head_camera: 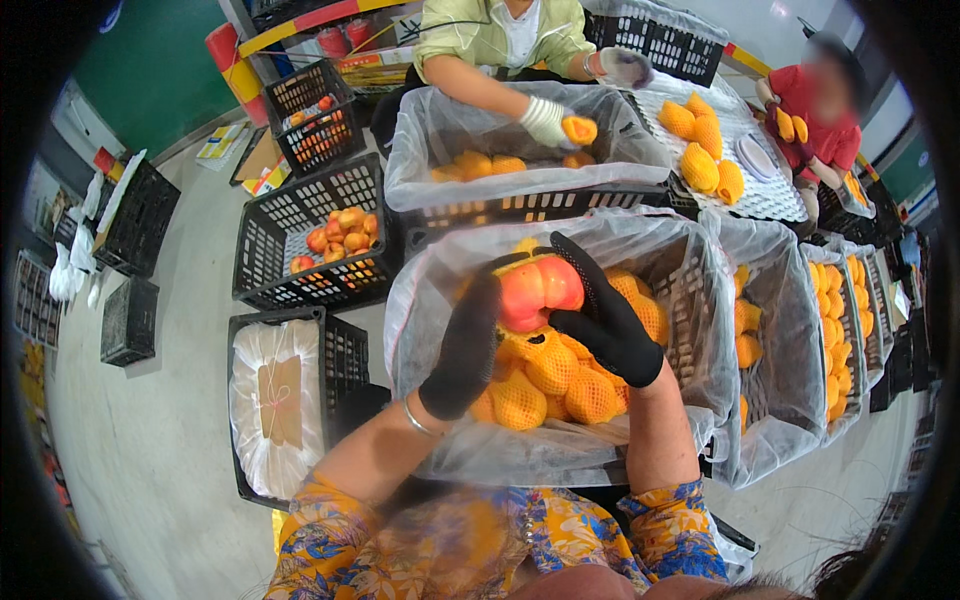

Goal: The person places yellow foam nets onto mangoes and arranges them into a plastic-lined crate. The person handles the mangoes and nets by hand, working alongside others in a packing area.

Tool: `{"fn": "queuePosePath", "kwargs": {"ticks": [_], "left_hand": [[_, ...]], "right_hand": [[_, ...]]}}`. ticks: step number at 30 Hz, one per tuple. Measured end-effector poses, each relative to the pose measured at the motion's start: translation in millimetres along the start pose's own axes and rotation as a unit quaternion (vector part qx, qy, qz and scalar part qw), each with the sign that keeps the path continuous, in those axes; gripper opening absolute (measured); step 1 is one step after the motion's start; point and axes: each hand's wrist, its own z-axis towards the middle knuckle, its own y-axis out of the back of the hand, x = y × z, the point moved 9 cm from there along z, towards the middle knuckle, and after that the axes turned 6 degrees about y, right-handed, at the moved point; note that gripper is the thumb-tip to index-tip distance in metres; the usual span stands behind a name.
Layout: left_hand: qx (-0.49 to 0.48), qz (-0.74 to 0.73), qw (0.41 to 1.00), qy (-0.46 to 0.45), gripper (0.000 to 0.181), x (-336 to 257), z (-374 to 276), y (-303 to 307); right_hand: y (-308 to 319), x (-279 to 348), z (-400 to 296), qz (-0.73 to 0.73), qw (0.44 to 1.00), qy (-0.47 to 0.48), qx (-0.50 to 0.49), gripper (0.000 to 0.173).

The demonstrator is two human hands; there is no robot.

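Note:
My left hand (466, 349) and my right hand (613, 324), both in black gloves, hold a lobed, shiny red-and-yellow fruit (540, 289) between them. Yellow foam netting (526, 246) shows at the fruit's far edge; how much of it lies behind the fruit is hidden. Right below the hands stands a black plastic crate with a thin white liner (517, 461). Several fruits in yellow foam nets (553, 365) are piled in that crate. My left palm is against the fruit's left side, while the right fingers curve around its right side.
Across from me, a person's gloved hand (546, 121) holds a netted fruit over another lined crate (420, 191). At left are a crate of bare fruit (251, 262) and a tied, covered crate (244, 397). Lined crates (780, 442) stand in a row at right. Another person (817, 112) holds netted fruit.

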Motion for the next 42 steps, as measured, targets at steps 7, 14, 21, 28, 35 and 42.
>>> {"fn": "queuePosePath", "kwargs": {"ticks": [7, 14, 21, 28, 35, 42], "left_hand": [[0.014, 0.089, 0.994, -0.069, 0.048, -17, -5, -7], [0.001, 0.166, 0.979, -0.122, 0.05, -30, -11, -4], [-0.024, 0.222, 0.966, -0.127, 0.052, -28, -14, 0], [0.017, 0.067, 0.998, -0.012, 0.046, -10, -16, 3], [-0.025, 0.037, 0.999, -0.011, 0.043, 2, -7, 8], [-0.028, 0.039, 0.999, 0.003, 0.044, 9, -5, 9]], "right_hand": [[-3, -1, -2, 0.008, 0.999, -0.025, 0.021, 0.071], [-1, -8, -6, 0.082, 0.992, -0.094, 0.003, 0.056], [1, -16, -8, 0.129, 0.985, -0.112, -0.016, 0.054], [-1, -19, -4, 0.183, 0.972, -0.139, -0.046, 0.055], [0, -14, 2, 0.098, 0.991, -0.076, -0.045, 0.059], [3, -19, 0, 0.018, 0.998, -0.051, -0.043, 0.063]]}}
